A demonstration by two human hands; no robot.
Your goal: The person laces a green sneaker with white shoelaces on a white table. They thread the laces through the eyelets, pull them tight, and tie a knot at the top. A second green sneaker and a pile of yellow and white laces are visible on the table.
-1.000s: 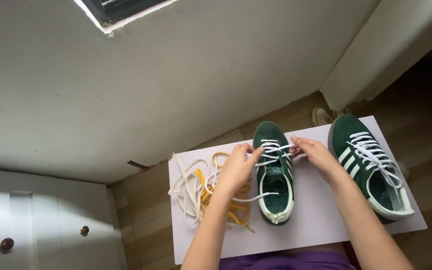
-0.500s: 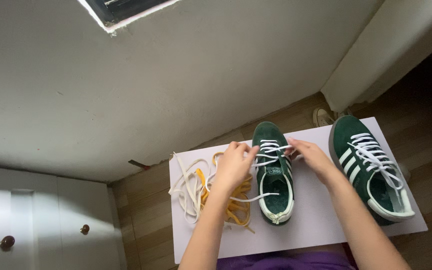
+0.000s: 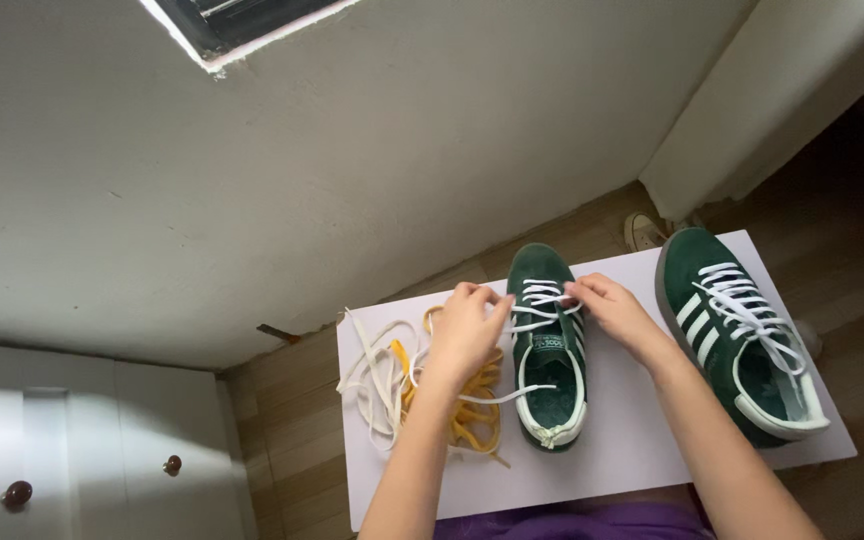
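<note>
A dark green suede sneaker with a pale sole stands in the middle of a white board. Its white lace is partly threaded across the eyelets. My left hand pinches the lace at the shoe's left side, and a loose end trails from it across the shoe opening. My right hand grips the lace at the right side, just beside the upper eyelets. A second green sneaker with white stripes stands fully laced at the right.
A heap of cream laces and yellow laces lies on the board's left part. Past the board are a wooden floor, a grey wall and a white cupboard with round knobs. Purple cloth shows at the bottom edge.
Both hands have moved slightly inward and upward along the middle shoe, with my right hand closing in on the eyelets. The shoes and loose laces have stayed in place.
</note>
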